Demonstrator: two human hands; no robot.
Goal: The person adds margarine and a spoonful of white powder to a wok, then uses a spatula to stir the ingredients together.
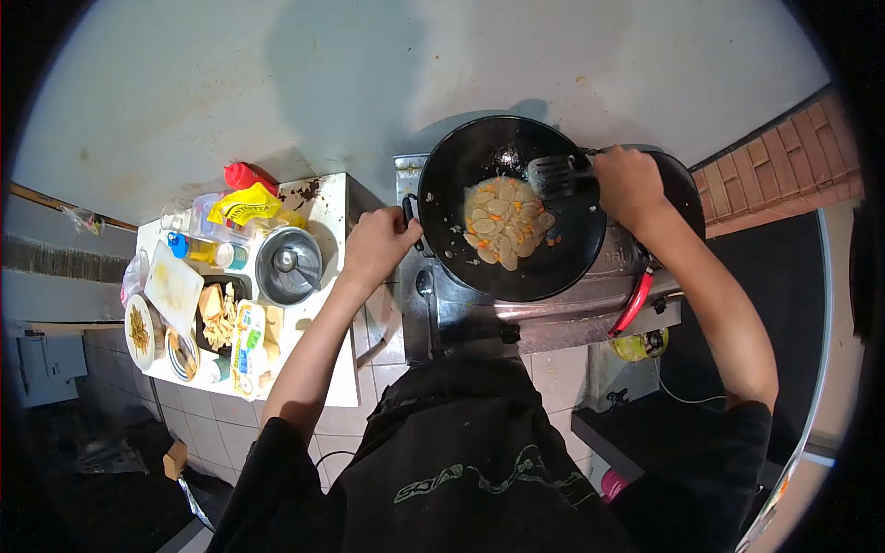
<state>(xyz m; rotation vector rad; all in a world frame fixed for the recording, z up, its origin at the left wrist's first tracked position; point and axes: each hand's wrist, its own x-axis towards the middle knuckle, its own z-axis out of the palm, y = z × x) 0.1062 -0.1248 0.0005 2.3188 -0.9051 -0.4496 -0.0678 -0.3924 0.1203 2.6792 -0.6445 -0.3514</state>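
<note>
A large black wok (452, 175) stands on the metal stove (553, 318). Pale round slices with small orange pieces (505, 221) lie in a heap in its middle. My left hand (376, 244) is closed round the wok's left side handle. On the right, my right hand (629, 184) is closed on a black slotted spatula (551, 175), whose head is over the wok to the right of the food and touches none of it that I can see.
A white table (327, 369) at the left bears a metal bowl (288, 265), a cutting board (173, 288), a yellow packet (244, 205), bottles and plates. Another black pan (680, 198) with a red handle (632, 304) sits right of the wok. A wall rises behind.
</note>
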